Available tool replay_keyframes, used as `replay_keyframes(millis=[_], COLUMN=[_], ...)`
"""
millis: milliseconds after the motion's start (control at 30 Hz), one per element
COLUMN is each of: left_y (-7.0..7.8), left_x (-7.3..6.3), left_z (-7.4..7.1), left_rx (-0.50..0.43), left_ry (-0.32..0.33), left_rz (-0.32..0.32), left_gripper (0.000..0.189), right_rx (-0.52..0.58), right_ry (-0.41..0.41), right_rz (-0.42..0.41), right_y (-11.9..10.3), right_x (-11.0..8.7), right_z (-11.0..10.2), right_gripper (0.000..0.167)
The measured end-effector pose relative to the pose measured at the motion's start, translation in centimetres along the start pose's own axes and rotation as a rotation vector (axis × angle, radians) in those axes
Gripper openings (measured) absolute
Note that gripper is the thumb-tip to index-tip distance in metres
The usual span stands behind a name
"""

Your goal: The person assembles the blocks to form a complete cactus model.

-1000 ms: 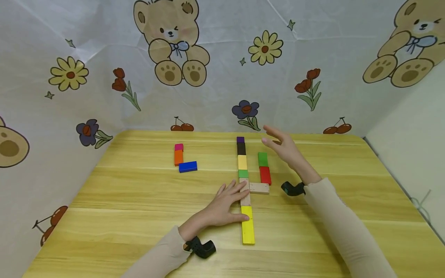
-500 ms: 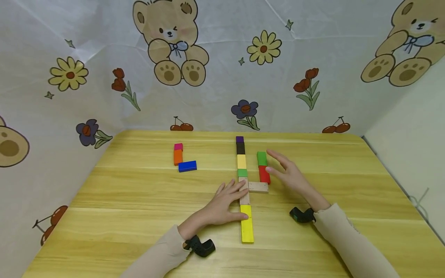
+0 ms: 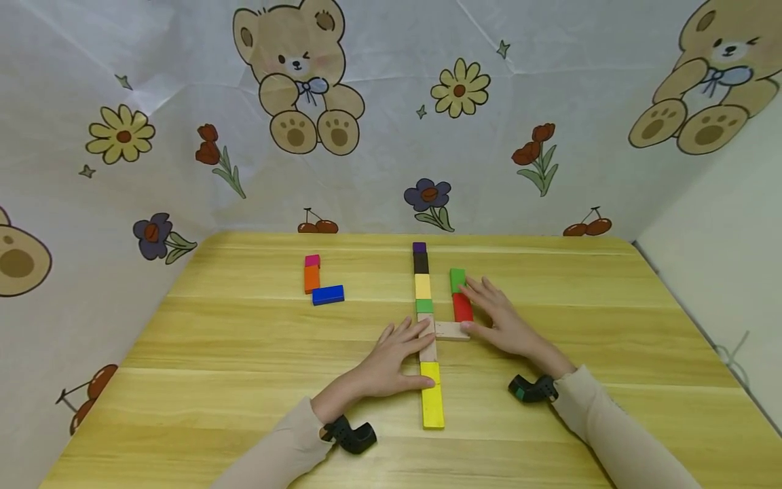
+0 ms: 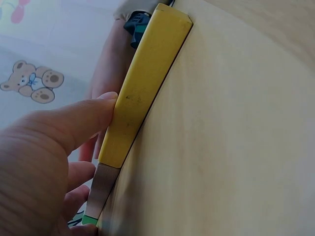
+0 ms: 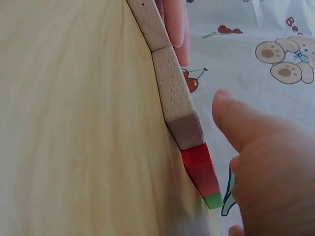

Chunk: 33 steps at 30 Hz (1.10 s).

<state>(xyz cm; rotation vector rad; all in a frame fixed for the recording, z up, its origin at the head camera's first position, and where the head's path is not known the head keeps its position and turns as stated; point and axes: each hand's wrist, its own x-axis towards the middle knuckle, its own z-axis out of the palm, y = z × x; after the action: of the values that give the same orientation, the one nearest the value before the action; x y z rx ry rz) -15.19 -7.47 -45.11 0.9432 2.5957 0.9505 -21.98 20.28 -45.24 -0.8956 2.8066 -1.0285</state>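
My left hand (image 3: 387, 363) lies with spread fingers across a column of blocks. Its fingertips are on a plain wooden block (image 3: 430, 350); the thumb is at a yellow block (image 3: 433, 407), against its edge in the left wrist view. Farther up the column come a small green block (image 3: 424, 305), a cream block (image 3: 423, 286), a black block (image 3: 421, 263) and a purple block (image 3: 419, 247). My right hand (image 3: 504, 327), fingers loosely extended, is over a side branch: a plain wooden block (image 3: 448, 331), a red block (image 3: 462, 308) and a green block (image 3: 457, 280). Its thumb stands apart from the wood in the right wrist view.
At the left back of the wooden table (image 3: 214, 353) lie a pink block (image 3: 312, 260), an orange block (image 3: 311, 279) and a blue block (image 3: 328, 295). A bear-printed cloth (image 3: 379, 54) hangs behind the table.
My right hand has come down and nearer from behind the green block to the red block and the side plain block. The left hand has stayed in place on the column.
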Motion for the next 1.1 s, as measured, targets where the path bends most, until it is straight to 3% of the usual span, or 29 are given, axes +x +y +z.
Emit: replay_keyframes(millis=[267,400,500,633,733,833,933,1100], left_y=[0.1,0.0,-0.5,-3.0,-5.8,-8.3,-9.9,-11.0], left_x=[0.0,-0.1,-0.3,-1.0,-2.2,-3.5,-4.3,-4.7], left_z=[-0.2,-0.9,-2.2,-5.3,-7.4,-8.5,-8.8,-8.7], left_rx=[0.013,-0.036,-0.094,-0.126,-0.163,-0.219,-0.25,-0.273], left_ry=[0.009,0.065,0.204,0.498,0.696,0.83,0.889,0.872], left_rz=[-0.006,-0.004,0.007,0.045,0.0,-0.102,-0.192,-0.271], left_gripper=[0.076,0.075,0.07,0.058,0.048,0.042,0.039,0.038], right_rx=[-0.084,-0.083,-0.081,-0.082,-0.087,-0.088,-0.087,-0.089], right_ry=[-0.026,-0.03,-0.033,-0.033,-0.032,-0.033,-0.03,-0.03], right_rz=[0.007,0.013,0.017,0.019,0.018,0.017,0.017,0.016], right_y=[-0.4,-0.4,-0.4,-0.3,-0.2,-0.1,0.0,0.1], right_x=[0.3,0.3,0.3,0.3,0.3,0.2,0.1,0.1], right_z=[0.2,0.3,0.3,0.5,0.6,0.6,0.6,0.5], right_gripper=[0.066,0.067,0.067,0.068,0.068,0.068,0.068,0.068])
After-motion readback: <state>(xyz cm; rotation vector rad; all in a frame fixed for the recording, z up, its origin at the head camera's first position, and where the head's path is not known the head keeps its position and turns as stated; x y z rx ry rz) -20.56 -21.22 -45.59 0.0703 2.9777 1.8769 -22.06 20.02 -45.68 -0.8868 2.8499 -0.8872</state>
